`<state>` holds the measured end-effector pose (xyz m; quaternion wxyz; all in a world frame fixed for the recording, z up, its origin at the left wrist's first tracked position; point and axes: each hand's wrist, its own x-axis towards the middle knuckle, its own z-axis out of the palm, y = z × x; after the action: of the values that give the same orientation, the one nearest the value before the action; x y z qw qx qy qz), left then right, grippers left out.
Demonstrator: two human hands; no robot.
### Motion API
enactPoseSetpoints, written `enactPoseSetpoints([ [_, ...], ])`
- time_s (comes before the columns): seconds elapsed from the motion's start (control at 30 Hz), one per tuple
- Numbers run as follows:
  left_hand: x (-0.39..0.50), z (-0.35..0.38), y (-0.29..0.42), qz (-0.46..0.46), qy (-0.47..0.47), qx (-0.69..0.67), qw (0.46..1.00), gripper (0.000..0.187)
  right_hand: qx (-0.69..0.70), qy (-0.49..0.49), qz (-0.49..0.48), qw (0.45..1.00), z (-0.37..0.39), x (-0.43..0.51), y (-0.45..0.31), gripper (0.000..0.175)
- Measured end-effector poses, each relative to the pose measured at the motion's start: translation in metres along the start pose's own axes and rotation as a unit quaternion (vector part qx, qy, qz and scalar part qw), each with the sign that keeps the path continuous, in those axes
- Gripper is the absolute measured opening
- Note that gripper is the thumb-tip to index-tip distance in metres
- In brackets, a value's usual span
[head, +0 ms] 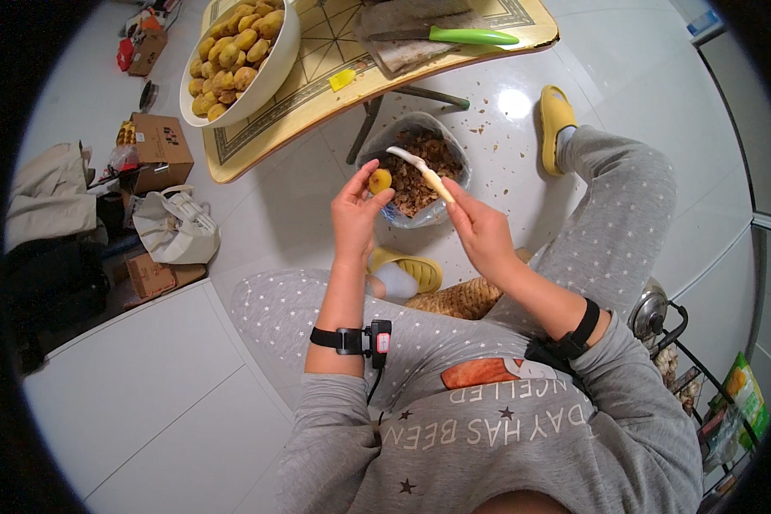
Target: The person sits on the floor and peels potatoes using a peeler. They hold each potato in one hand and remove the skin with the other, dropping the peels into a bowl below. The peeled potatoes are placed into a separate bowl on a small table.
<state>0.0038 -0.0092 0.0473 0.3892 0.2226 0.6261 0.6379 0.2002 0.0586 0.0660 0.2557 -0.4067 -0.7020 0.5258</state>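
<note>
My left hand [353, 215] holds a small round yellow piece of produce [380, 181], which has a dark spot, between thumb and fingers. In my right hand [482, 228] is the pale yellow handle of a small tool [435, 184] with a whitish, slightly curved blade, apart from the yellow piece. Both hands are over a bin [460, 142] lined with a clear plastic bag, holding brown peel scraps [414, 193]. On the table, a white bowl [289, 54] is heaped with similar yellow pieces [234, 54]; whether they are small potatoes or something else I cannot tell.
A green-handled knife [472, 36] lies on a greyish mat on the patterned table [321, 115]. Near its edge is a yellow scrap [342, 79]. Peel bits dot the tiled floor. Cardboard boxes [164, 151] and a white bag [177, 225] stand left, a wire rack [694, 366] right.
</note>
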Motion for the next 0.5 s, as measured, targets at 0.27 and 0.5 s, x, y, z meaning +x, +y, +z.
enactPoseSetpoints([
  [0.27, 0.002, -0.001, -0.003, -0.097, -0.062, -0.150, 0.982, 0.047, -0.073, -0.014, -0.105, 0.992, 0.001, -0.006, 0.000, 0.041],
  [0.5, 0.000, 0.006, 0.000, -0.096, -0.052, -0.029, 0.994, 0.041, -0.204, -0.031, -0.173, 0.963, -0.003, -0.011, -0.003, 0.047],
])
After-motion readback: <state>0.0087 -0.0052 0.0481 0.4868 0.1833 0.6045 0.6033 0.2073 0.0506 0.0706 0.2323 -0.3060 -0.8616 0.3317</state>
